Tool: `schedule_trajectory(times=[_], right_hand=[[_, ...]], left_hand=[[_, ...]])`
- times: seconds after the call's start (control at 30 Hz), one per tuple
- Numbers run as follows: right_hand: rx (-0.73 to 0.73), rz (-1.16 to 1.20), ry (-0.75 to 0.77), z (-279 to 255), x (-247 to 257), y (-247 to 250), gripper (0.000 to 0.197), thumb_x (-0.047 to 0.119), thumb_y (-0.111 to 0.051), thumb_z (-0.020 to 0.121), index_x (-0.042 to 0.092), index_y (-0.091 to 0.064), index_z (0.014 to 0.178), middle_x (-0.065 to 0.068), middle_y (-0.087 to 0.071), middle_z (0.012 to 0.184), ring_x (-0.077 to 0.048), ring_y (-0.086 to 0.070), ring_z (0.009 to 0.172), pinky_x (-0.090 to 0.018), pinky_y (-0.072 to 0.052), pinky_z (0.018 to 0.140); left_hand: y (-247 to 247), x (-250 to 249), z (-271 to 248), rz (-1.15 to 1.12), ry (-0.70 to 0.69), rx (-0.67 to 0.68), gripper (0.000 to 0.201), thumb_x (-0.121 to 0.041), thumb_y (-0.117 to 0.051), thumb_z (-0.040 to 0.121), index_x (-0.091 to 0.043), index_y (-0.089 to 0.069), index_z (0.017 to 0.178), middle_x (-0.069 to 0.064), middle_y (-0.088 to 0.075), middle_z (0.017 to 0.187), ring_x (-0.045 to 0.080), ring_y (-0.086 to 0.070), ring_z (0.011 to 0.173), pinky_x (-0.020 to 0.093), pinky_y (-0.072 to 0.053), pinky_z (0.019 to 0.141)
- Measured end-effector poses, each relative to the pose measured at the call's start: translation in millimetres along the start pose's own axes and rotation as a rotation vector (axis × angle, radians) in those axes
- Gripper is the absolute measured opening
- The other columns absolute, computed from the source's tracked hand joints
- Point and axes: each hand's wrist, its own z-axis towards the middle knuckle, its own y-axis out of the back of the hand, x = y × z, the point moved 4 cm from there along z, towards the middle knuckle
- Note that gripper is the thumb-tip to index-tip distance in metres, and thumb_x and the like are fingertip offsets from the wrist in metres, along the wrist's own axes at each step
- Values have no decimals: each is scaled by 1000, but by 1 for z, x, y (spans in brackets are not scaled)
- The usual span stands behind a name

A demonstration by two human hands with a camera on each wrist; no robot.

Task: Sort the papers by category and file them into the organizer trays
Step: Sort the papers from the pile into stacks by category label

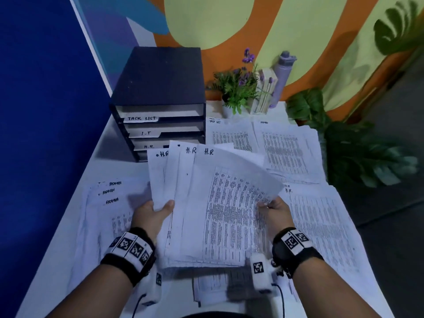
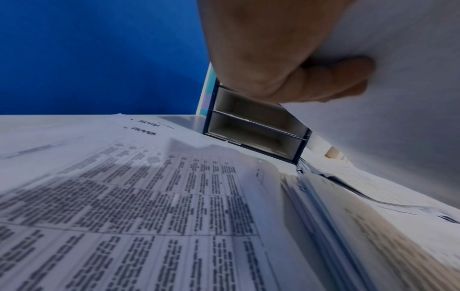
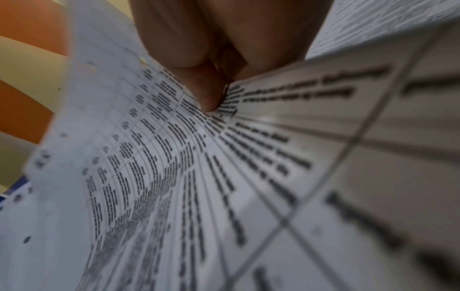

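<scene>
A fanned stack of H.R. papers [image 1: 206,203] stands raised over the middle of the table, printed tables facing me. My left hand [image 1: 152,213] grips its left edge, thumb on the front; the left wrist view shows the left hand [image 2: 286,65] curled behind the blank back of the H.R. papers [image 2: 398,78]. My right hand [image 1: 271,208] pinches the right edge of the front sheet, which curls over. Up close, that right hand [image 3: 214,78] pinches the printed sheet [image 3: 174,177]. The dark organizer [image 1: 158,97] with trays labelled TASK LIST, I.T and H.R. stands behind the papers, at the back left.
ADMIN papers [image 1: 107,214] lie on the table at the left. More H.R. sheets [image 1: 321,221] lie at the right, TASK LIST sheets [image 1: 229,136] and ADMIN sheets [image 1: 286,145] at the back. A potted plant [image 1: 238,88] and a grey bottle [image 1: 283,74] stand by the wall.
</scene>
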Motion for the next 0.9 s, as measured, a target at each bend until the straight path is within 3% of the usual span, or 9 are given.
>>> schedule_trajectory(times=[0.17,0.27,0.4,0.53,0.6,0.7,0.77,0.83,0.9], right_hand=[[-7,50,27,2,-2,20,8,-12,-58,83,-8,-54,88,-9,-53,83,-19,-48,81,-35,-37,79],[-15,106,52,2,3,26,24,-12,-57,85,11,-57,91,4,-60,74,-17,-55,78,-35,-42,85],[21,185,36,5,9,33,55,-12,-52,90,24,-43,130,20,-55,64,-3,-51,75,-23,-40,84],[80,170,-41,17,3,43,65,8,-65,88,23,-37,145,9,-47,136,-9,-40,129,-36,-28,111],[85,154,-35,16,5,45,62,13,-67,87,20,-40,143,1,-42,148,-16,-38,137,-43,-28,114],[8,59,4,18,9,60,35,7,-59,90,20,-56,122,-10,-64,123,-24,-62,111,-46,-49,98],[-87,-47,16,25,8,79,34,8,-53,90,24,-56,119,-12,-66,116,-27,-66,99,-47,-55,89],[-173,-221,11,32,9,105,48,11,-49,90,22,-43,135,-10,-61,123,-30,-63,104,-43,-54,90],[-257,-411,40,37,14,132,44,7,-45,90,14,-41,133,-13,-63,101,-32,-61,84,-37,-53,75]], left_hand=[[-25,-10,-8,-4,-13,36,13,-24,-75,82,-16,-66,85,-5,-71,87,12,-66,82,29,-48,83],[-39,-15,-12,40,-34,65,21,-30,-73,84,-12,-63,78,-3,-68,80,15,-63,78,28,-48,76],[-57,-13,-10,74,-56,131,42,-53,-60,87,-11,-62,84,0,-58,84,16,-53,77,31,-46,75],[-81,-18,-19,63,-70,247,30,-53,-49,93,-27,-62,90,-7,-64,98,13,-59,95,32,-43,94],[-92,-21,-25,30,-45,299,41,-50,-46,95,-20,-65,114,-4,-65,120,14,-57,116,38,-39,109],[-103,-30,-31,55,-56,295,50,-52,-42,96,-16,-63,122,-4,-61,127,14,-55,119,37,-38,110],[-107,-38,-34,121,-166,218,23,-38,-56,95,-23,-68,109,-8,-62,120,12,-57,113,30,-41,104],[-109,-45,-38,267,-300,163,14,-17,-65,91,-25,-68,101,-8,-59,116,9,-56,104,11,-41,88],[-110,-48,-40,328,-332,130,21,-10,-64,90,-24,-67,106,-5,-56,120,2,-54,89,-3,-35,65]])
